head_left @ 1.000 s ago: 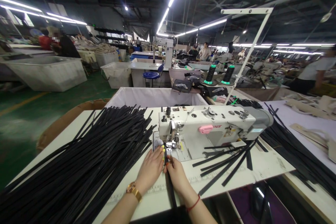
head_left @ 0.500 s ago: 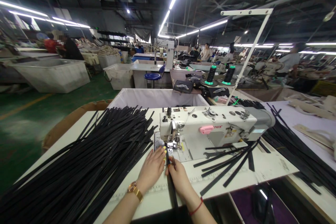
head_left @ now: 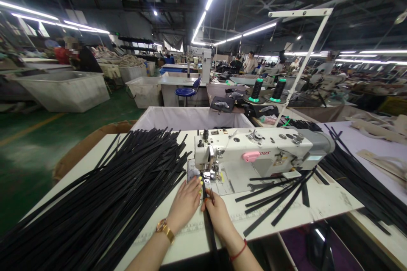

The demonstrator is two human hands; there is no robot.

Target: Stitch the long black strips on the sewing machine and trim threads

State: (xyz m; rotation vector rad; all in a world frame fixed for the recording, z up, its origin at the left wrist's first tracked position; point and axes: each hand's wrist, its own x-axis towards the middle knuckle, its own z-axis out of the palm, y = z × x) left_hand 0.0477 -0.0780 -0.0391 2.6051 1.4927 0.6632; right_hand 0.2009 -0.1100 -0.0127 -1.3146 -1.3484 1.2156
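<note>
Lg pile of black strips [head_left: 104, 194] covers L half of the white table [head_left: 321, 203]. L hand [head_left: 186, 203], gold watch [head_left: 164, 230] on wrist, lies flat, fingers together, pressing table just L of 1 black strip [head_left: 208, 224]. R hand [head_left: 218, 216], red cord on wrist, fingers closed on that strip, which runs from table edge up to presser foot [head_left: 208, 175] of white sewing machine [head_left: 254, 156]. Approx 8 loose strips [head_left: 276, 197] lie R, under machine arm. 2 thread cones [head_left: 267, 89] stand behind.
</note>
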